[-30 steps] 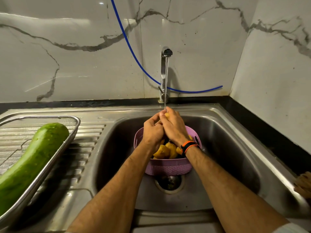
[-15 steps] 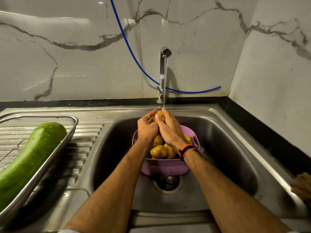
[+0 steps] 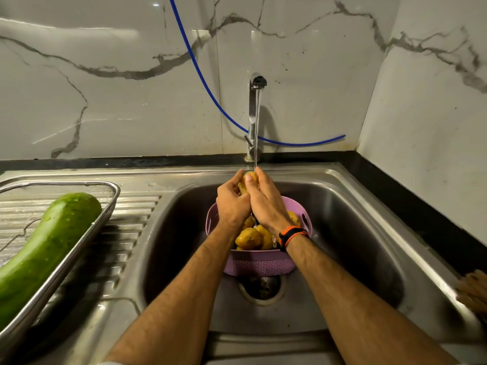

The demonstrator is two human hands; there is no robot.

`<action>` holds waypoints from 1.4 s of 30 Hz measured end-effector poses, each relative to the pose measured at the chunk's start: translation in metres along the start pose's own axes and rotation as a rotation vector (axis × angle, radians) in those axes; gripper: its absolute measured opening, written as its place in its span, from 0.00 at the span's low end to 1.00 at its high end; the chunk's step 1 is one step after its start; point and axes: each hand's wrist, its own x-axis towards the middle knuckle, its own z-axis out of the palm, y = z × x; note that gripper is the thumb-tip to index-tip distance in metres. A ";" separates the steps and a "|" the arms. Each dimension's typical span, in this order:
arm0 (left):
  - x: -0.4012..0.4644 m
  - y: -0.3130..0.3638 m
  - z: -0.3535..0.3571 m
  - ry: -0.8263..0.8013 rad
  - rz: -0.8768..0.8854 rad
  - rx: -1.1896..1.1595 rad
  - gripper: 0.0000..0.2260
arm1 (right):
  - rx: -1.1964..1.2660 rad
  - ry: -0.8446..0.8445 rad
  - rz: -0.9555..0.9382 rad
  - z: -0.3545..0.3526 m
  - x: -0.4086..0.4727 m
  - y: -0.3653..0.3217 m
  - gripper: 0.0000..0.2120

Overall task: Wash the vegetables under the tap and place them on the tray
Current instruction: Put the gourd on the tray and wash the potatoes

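Both hands, left (image 3: 232,204) and right (image 3: 266,204), clasp one potato (image 3: 249,178) under the tap (image 3: 255,114); gourd (image 3: 44,248) already on the tray (image 3: 79,255) (more potatoes wait in the basket (image 3: 259,266)).

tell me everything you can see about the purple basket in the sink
The round purple plastic basket stands upright in the steel sink basin, just behind the drain. Its lower wall has a fine woven texture, and a slot handle shows on its right rim. Yellow-brown potatoes lie inside it. Both forearms partly hide it, and water falls above it.
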 end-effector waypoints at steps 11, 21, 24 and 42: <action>0.000 -0.001 -0.001 0.007 -0.051 -0.076 0.08 | 0.036 -0.041 0.034 0.003 0.000 -0.004 0.33; -0.002 -0.001 -0.005 0.034 0.008 0.055 0.12 | 0.036 -0.061 0.046 0.004 0.000 -0.007 0.33; -0.005 0.001 0.000 0.022 0.015 0.055 0.11 | 0.072 -0.045 0.057 0.001 0.001 -0.007 0.33; -0.008 0.009 0.002 -0.112 -0.086 -0.172 0.11 | 0.100 0.026 0.022 -0.001 0.002 -0.003 0.32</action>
